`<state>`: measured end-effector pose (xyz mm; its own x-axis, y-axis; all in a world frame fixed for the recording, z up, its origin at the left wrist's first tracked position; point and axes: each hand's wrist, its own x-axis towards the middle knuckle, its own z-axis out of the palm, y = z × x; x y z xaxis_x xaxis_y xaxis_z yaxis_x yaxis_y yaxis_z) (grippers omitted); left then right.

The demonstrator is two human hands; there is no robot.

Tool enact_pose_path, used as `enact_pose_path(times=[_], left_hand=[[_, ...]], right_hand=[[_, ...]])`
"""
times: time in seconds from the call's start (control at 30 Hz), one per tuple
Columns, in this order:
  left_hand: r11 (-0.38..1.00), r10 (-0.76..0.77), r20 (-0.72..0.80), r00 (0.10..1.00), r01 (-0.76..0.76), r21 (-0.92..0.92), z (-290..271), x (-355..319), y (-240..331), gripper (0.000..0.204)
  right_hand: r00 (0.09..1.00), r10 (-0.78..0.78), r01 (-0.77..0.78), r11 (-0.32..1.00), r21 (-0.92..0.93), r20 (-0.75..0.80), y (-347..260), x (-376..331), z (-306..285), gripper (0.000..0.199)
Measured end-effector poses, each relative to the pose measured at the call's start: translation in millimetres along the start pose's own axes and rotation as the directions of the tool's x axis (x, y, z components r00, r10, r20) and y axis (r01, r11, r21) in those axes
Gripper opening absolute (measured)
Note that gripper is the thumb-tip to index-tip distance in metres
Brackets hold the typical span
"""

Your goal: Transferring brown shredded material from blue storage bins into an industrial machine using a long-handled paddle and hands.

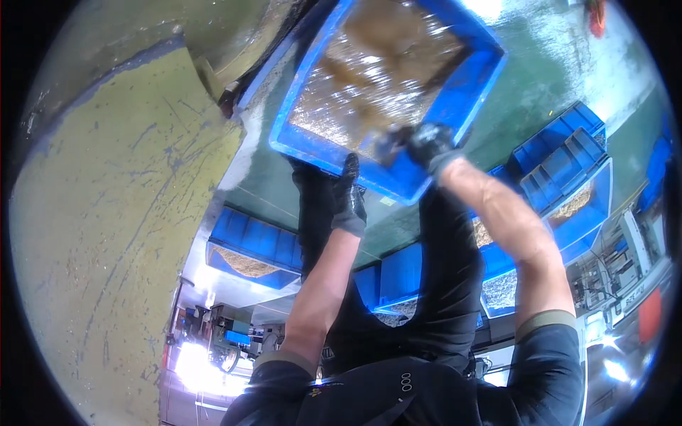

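Note:
A blue plastic bin [472, 89] tilts in front of me, with a mass of small shiny metallic and brownish pieces [376, 67] inside, smeared by motion. My left hand [348, 195], in a black glove, grips the near rim; its thumb lies up over the edge and the other fingers are hidden. Over the near right corner inside the bin, my right hand [430, 144], also black-gloved, is curled closed. A blurred greyish object [388, 148] shows at its fingers, too smeared to name.
A large scratched yellow-green metal panel [121, 213] fills the left side. Behind my legs stand more blue bins: one at the left [256, 238] with tan pieces, several at the right [561, 170]. The floor is green. Shelving and equipment [227, 341] show at the lower left.

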<state>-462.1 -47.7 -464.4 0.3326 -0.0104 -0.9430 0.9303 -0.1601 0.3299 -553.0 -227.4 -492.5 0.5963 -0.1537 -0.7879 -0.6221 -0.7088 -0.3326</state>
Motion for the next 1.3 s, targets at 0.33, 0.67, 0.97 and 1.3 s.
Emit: enact_pose_path(times=[0.33, 0.67, 0.97, 1.3], left_hand=[[0.997, -0.068, 0.012, 0.998, 0.068, -0.021, 2.0, -16.6, -6.6, 0.061], [0.997, -0.071, 0.011, 0.997, 0.07, 0.025, 20.6, -39.4, -7.1, 0.054], [0.995, -0.063, 0.088, 0.994, 0.07, -0.067, 16.6, -41.3, -8.6, 0.054], [0.991, -0.127, 0.031, 0.991, 0.128, -0.038, 13.5, -43.3, -6.9, 0.054]], right_hand=[[0.983, 0.148, -0.138, 0.987, 0.086, -0.113, 18.6, -31.9, 40.2, 0.032], [0.978, 0.061, -0.062, 0.998, 0.004, -0.199, 7.8, -27.7, 75.1, 0.03], [0.967, 0.216, -0.213, 0.976, 0.037, -0.132, 76.3, 26.5, -34.5, 0.033], [0.984, -0.037, 0.026, 0.998, 0.062, 0.172, -21.0, -54.1, 27.4, 0.046]])
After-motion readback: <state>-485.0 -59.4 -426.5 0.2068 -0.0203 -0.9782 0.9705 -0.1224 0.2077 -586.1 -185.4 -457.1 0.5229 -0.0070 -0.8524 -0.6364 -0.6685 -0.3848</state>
